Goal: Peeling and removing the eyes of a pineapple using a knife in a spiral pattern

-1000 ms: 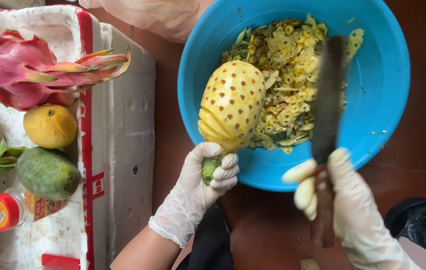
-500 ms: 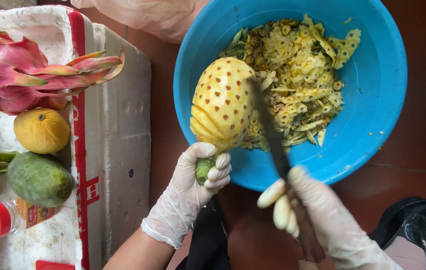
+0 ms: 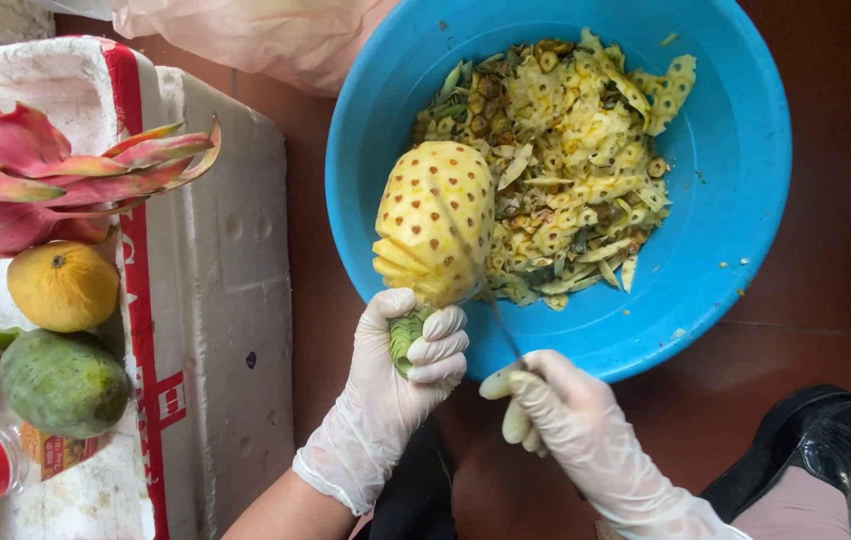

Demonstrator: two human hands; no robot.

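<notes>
Gripping the green stub below the peeled pineapple (image 3: 434, 222), left fingers (image 3: 437, 348); right fingers (image 3: 517, 420) clench a knife (image 3: 498, 318).

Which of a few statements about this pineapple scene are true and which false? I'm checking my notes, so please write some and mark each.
1. The left hand holds the peeled pineapple by its green stub. True.
2. The pineapple is held over a red basin. False: the basin is blue.
3. The right hand holds a knife whose blade reaches the pineapple's lower end. True.
4. Both hands are bare. False: both wear thin pale gloves.
5. The basin holds only water. False: it holds a heap of pineapple peelings.
6. A pink dragon fruit lies on the white foam box at the left. True.
</notes>
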